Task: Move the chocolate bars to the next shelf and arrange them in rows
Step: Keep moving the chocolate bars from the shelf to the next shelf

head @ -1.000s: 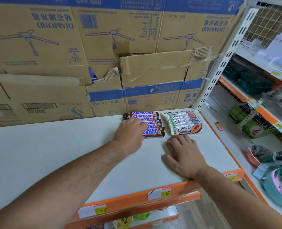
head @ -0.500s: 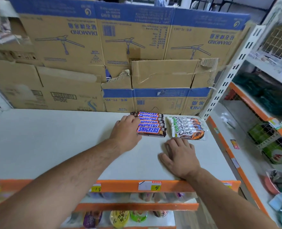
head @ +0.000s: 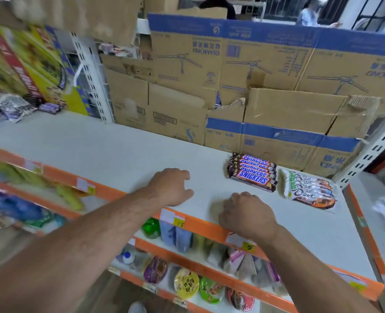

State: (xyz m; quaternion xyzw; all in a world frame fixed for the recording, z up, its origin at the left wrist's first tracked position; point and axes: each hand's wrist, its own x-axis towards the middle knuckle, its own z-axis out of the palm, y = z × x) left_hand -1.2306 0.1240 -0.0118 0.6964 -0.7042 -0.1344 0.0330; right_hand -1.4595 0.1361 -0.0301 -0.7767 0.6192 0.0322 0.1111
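Head view: Snickers [head: 252, 175] and Dove [head: 308, 190] are lying in neat rows at 2 o'clock on the shelf [head: 119, 154], so this batch seems placed. The left hand [head: 173, 188] and right hand [head: 245, 213] are resting empty, fingers loosely curled. The next move is likely fetching more bars. Earlier the left hand was touching the Snickers; now it is sitting apart.
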